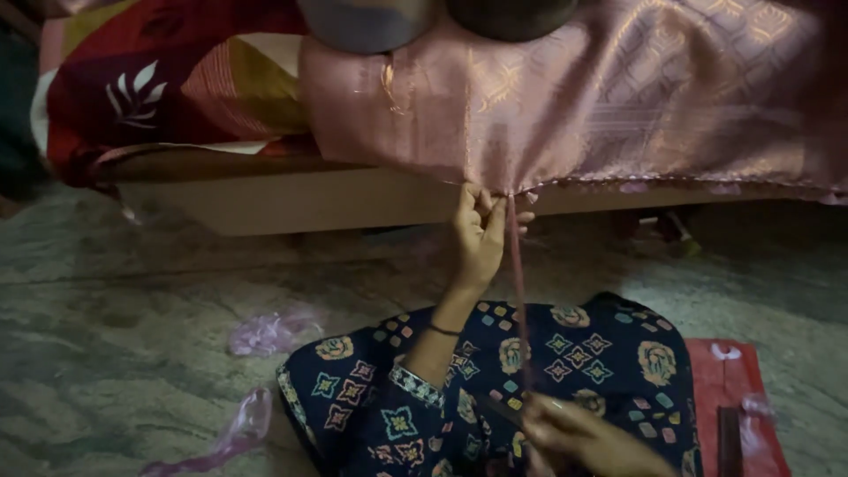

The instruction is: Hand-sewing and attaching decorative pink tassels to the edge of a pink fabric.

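Observed: a pink woven silk-like cloth with a gold pattern (618, 97) hangs over the edge of a low wooden bed frame (291, 199), filling the upper right of the frame. From its lower hem at upper centre, a thin pink strand of threads (516, 274) runs taut and nearly straight down to lower centre.

Left hand (479, 231): raised at the hem, fingers closed in a pinch on the cloth edge where the strand begins. A dark bangle sits at the wrist.

Right hand (579, 435): at lower centre over the lap, fingers curled shut around the strand's lower end. The exact finger contact is blurred.

Handling assessment: the strand appears light, soft and limp unless kept under tension; likely to snap or fray under a sharp tug. The best hold appears to be a fingertip pinch close to the hem. The cloth looks smooth and may slip off the bed edge.

Surroundings: scraps of pale pink material (274, 331) lie on the greenish floor at lower left; a red mat (742, 380) lies at lower right; a red patterned bedcover (168, 79) occupies the upper left.
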